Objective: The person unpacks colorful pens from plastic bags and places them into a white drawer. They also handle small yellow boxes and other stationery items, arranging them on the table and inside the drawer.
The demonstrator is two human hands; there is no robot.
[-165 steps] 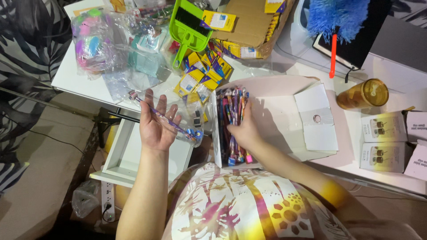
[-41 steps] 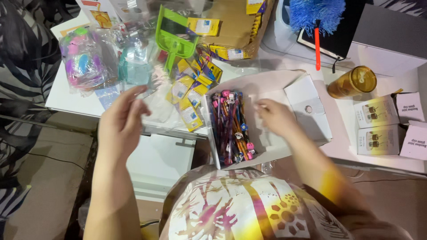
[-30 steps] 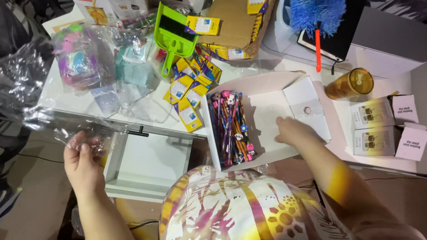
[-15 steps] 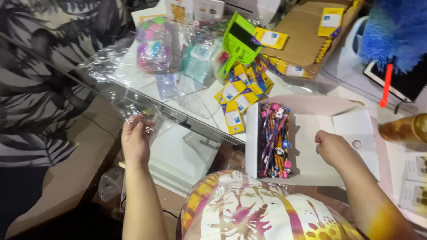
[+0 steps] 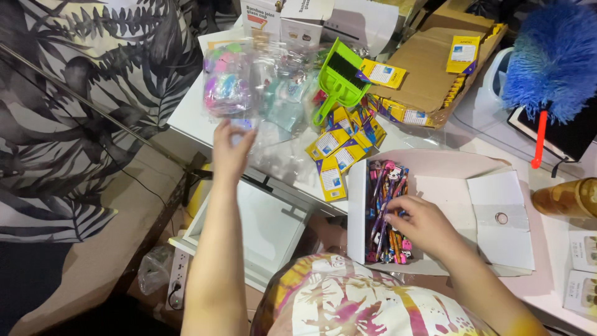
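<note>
A: Where are your hands sitting relative to the pens?

B: Your right hand (image 5: 418,225) is resting over the pens (image 5: 387,211) in the white box (image 5: 491,218), fingers curled down onto them. You are touching the bundle; whether you are actually grasping any pen cannot be told, since the fingertips are covering the contact.

A: And the long axis?

B: The pens are lying lengthwise along the box's left wall, running away from you toward the yellow packets (image 5: 336,149). They are lying directly under your right hand, slightly to its left. Your right hand is the nearer one by far.

A: The left hand?

B: Your left hand (image 5: 231,148) is reaching forward, well apart from the box, to the clear plastic bags (image 5: 249,87) on the surface (image 5: 186,112). It is closing on a bag's lower edge, but you are seeing only its back, so the grip itself is hidden.

A: Anything else unclear?

B: The bags' contents are blurring into coloured shapes. The green dustpan (image 5: 339,78) is lying just beyond them.
</note>
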